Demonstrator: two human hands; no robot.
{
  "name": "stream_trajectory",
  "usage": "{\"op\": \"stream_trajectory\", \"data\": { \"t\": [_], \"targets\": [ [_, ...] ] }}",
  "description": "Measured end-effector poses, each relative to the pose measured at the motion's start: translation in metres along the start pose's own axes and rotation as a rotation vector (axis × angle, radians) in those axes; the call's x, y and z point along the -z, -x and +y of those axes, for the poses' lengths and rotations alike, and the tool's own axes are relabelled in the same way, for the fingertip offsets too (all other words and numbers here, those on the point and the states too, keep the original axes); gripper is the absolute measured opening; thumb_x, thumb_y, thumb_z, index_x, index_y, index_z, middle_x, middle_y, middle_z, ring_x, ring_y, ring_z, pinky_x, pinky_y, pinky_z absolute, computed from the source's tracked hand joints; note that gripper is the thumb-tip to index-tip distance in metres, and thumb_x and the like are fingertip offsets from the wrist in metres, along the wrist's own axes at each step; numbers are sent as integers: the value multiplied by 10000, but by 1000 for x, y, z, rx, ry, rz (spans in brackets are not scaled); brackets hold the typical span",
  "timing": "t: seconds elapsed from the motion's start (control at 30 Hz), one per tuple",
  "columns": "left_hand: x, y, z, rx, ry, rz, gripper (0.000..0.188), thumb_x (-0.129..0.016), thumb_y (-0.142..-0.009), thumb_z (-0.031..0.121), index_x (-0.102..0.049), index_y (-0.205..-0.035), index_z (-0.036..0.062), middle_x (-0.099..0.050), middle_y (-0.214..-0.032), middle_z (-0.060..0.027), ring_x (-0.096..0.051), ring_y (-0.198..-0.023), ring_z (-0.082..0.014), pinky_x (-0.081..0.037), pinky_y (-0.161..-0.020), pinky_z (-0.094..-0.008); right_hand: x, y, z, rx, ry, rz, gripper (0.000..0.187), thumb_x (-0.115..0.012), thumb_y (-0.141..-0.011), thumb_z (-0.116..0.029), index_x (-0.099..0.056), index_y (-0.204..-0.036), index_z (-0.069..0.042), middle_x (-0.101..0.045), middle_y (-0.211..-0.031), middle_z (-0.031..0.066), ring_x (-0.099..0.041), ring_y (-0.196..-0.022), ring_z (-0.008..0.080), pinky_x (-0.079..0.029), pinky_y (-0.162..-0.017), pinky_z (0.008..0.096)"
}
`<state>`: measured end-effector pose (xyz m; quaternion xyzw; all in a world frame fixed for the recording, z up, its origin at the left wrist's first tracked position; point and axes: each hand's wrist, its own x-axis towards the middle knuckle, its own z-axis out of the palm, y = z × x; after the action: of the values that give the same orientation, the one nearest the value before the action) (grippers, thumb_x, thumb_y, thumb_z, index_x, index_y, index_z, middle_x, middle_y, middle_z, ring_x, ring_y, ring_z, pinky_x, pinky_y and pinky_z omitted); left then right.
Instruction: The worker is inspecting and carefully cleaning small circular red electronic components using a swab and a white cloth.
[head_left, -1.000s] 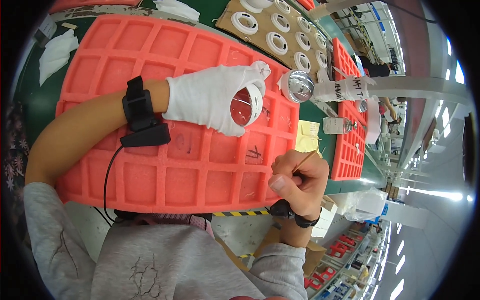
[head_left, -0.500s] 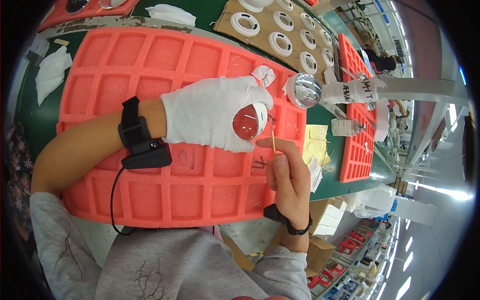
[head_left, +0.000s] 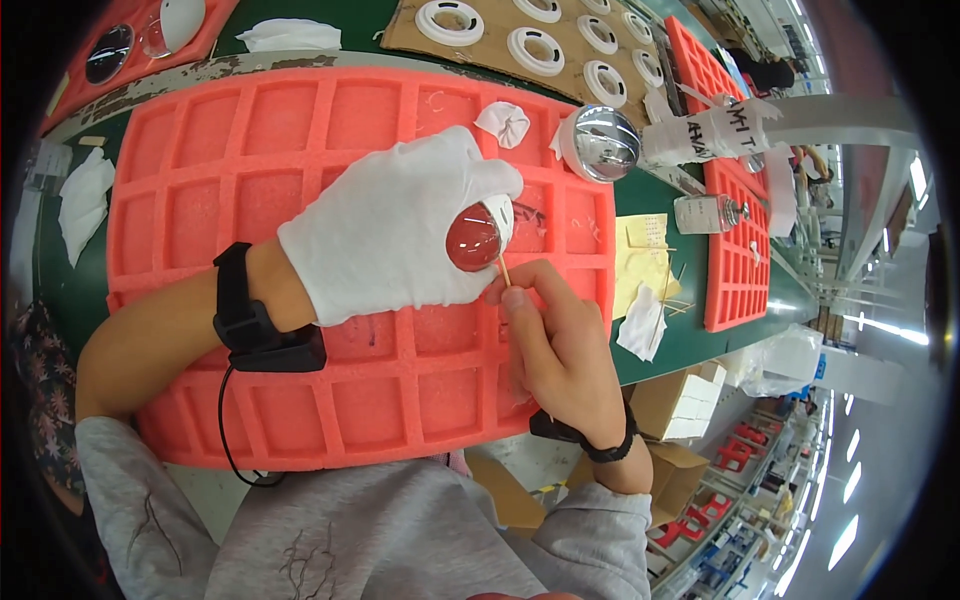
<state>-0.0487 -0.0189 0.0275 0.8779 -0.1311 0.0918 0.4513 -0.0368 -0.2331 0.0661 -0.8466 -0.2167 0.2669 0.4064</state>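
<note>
My left hand point(head_left: 385, 235), in a white glove, is closed around a clear dome with a white rim point(head_left: 474, 240). Red shows in the dome, and I cannot tell whether that is its own tint or the foam behind it. In my bare right hand point(head_left: 565, 355), thumb and forefinger pinch a thin wooden stick point(head_left: 505, 272). The stick's upper end meets the dome's edge at the white rim; whether its tip carries cotton is hidden. Both hands are above a red foam tray point(head_left: 290, 415) with square compartments.
A crumpled white cloth point(head_left: 503, 123) lies on the tray's far side, near a mirror-like dome point(head_left: 606, 143). To the right are a yellow paper point(head_left: 640, 262) with loose sticks and a glass bottle point(head_left: 705, 214). White rings point(head_left: 536, 50) rest on cardboard point(head_left: 480, 62) at the back.
The stick has come up to the dome's rim, my right hand closer to the left. The dome is turned slightly in my glove. The whole view has shifted a little.
</note>
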Motion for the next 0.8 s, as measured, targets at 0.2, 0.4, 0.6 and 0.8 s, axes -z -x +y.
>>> {"op": "stream_trajectory", "data": {
  "t": [0.2,0.4,0.6,0.8],
  "targets": [
    [0,-1,-2,-24,12,-3,530,-842,-677,125,-638,-1166,94,-583,-1054,-121,-635,-933,-339,-522,-799,-411,-2,-13,1,110,-6,29,239,-454,-1062,-124,-589,-902,-7,-435,-518,-42,-395,-421,36,-301,-436,240],
    [-3,-1,-4,-13,25,-8,558,-845,-654,106,-630,-1169,92,-572,-1057,-121,-622,-943,-342,-517,-800,-410,1,-21,1,32,-164,-29,286,-454,-1070,-154,-592,-865,-9,-437,-522,-47,-365,-425,22,-274,-448,226],
    [-4,-2,-10,-47,63,-9,587,-850,-622,91,-623,-1164,86,-551,-1068,-122,-607,-945,-338,-509,-797,-409,0,-26,1,36,-250,-68,355,-438,-1082,-185,-603,-834,7,-424,-489,-52,-328,-388,25,-229,-410,227],
    [-7,-3,-16,-82,61,-8,612,-858,-594,86,-622,-1159,83,-537,-1074,-121,-603,-937,-335,-505,-796,-407,0,-30,-5,-55,-339,-90,377,-447,-1085,-200,-606,-821,17,-416,-467,-44,-313,-365,34,-218,-393,231]
  ]
}}
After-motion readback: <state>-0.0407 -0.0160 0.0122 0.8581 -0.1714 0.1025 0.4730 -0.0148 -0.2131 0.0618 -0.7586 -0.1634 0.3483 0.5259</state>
